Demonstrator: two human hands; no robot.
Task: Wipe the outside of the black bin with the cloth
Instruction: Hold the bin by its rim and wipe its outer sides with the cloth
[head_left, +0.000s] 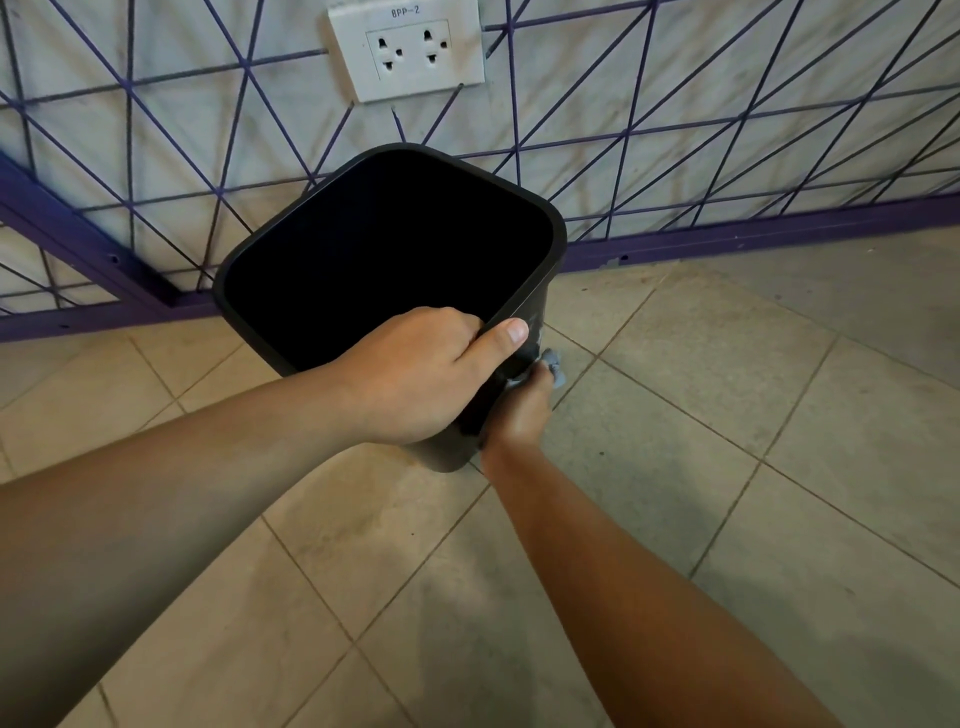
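1. My left hand (426, 374) grips the near rim of the black bin (291, 317), fingers curled over the edge into the opening and thumb pressed along the outside of the corner.
2. My right hand (519, 415) is lower down, against the bin's right outer wall, closed around a bluish-grey cloth (553, 366); only a bunched bit of cloth shows above my fingers.
3. The bin is tipped toward me, just in front of the wall (156, 130) with the purple lines, over the tiled floor (727, 467). I cannot tell whether its base touches the floor.
4. It looks like thin, stiff plastic, empty and light, so I judge one hand at the rim is enough to steady it. The smooth wall could slip, so the rolled rim is the best hold.
5. The cloth is soft and should follow the rounded corners.
6. There is open floor to my right and toward me for turning the bin; the far side sits close to the wall and its purple skirting (779, 234), below a socket (408, 49), so room is tight there.
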